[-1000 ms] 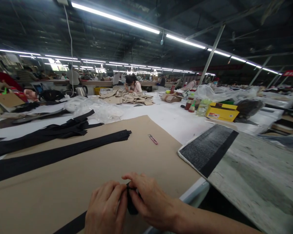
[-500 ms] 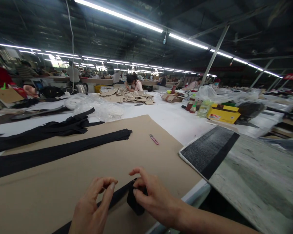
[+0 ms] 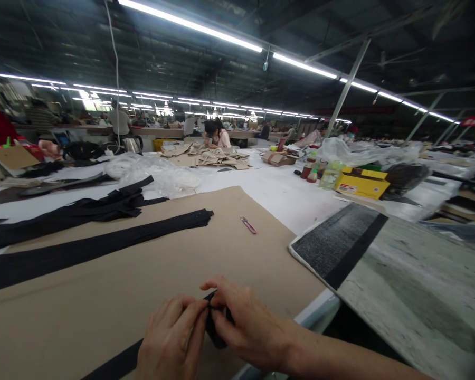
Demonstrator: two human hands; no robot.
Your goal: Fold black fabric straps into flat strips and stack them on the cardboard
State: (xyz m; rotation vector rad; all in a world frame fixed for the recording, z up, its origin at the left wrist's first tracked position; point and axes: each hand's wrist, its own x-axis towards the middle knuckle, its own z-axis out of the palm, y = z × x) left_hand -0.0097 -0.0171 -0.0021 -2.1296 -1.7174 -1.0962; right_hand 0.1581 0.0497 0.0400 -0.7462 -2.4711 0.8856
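Observation:
Low in the view, a black fabric strip (image 3: 116, 363) runs across the brown paper (image 3: 103, 311) and folds over between my hands. My left hand (image 3: 174, 335) is closed, its thumb and fingertips pinching the strip close to the right fingertips. My right hand (image 3: 247, 322) grips the same strip between thumb and fingers, with its index finger bent above the fold. The loose end of the strip hangs beneath my right fingers. Beyond the hands, pink-handled thread snips (image 3: 248, 225) lie on the paper.
Stacked black strips (image 3: 103, 245) lie to the left, with a looser black pile (image 3: 91, 208) behind. On the right is a worn board (image 3: 411, 285) bearing dark denim-like cloth (image 3: 336, 237). Farther back stand a yellow box (image 3: 362, 183) and small bottles (image 3: 312, 171). A person (image 3: 221, 134) bends over tan pieces.
My left hand has moved right and closed its fingertips on the strip beside my right hand; before, it was apart from it. My right hand has shifted slightly left.

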